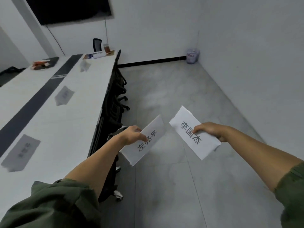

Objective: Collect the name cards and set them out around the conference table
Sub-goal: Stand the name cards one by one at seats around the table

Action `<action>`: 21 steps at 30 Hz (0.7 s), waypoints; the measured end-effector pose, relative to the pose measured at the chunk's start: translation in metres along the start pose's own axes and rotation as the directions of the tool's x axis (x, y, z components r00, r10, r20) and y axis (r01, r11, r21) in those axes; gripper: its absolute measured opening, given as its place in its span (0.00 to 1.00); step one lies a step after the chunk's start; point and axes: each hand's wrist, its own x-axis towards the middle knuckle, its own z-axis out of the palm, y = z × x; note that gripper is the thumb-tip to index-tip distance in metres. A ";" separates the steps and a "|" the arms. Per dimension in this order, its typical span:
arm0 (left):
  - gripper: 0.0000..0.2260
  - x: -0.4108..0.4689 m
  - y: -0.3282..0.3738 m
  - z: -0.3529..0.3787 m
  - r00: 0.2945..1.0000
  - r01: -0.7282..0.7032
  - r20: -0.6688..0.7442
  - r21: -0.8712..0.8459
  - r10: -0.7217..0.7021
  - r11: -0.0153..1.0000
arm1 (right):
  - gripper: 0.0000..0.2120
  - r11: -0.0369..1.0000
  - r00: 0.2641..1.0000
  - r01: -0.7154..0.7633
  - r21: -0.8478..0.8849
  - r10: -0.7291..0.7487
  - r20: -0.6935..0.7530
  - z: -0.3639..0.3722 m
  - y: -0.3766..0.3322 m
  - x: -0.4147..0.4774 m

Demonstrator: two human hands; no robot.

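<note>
Two folded name cards, one pinched in the left hand (134, 134) at 6 o'clock, one in the right hand (209, 130) at 4 o'clock (thumb-and-finger holds at the edges), could slip or crease before reaching the conference table (69, 122).

The left hand (134, 134) covers part of the printed characters on its card (144, 142). The right hand (209, 130) hides the lower edge of its card (192, 134). Three cards on the table (49, 129), left of the left hand, are too blurred to read.
</note>
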 end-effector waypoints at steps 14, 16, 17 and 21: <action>0.22 0.318 0.194 -0.022 1.000 0.022 -0.012 -0.058 -0.023 0.998 | 0.15 0.997 0.996 0.075 0.033 -0.074 -0.043 -0.254 -0.116 0.243; 0.21 0.353 0.213 -0.035 0.999 0.017 -0.035 -0.041 -0.018 0.999 | 0.15 0.996 0.996 0.085 0.016 -0.084 -0.042 -0.284 -0.144 0.272; 0.21 0.373 0.223 -0.044 0.999 0.023 -0.040 -0.047 -0.024 0.999 | 0.14 0.996 0.996 0.090 0.014 -0.089 -0.032 -0.298 -0.161 0.292; 0.23 0.458 0.248 -0.079 0.995 0.068 -0.063 -0.080 -0.073 0.994 | 0.14 0.995 0.995 0.098 -0.010 -0.098 -0.017 -0.340 -0.219 0.371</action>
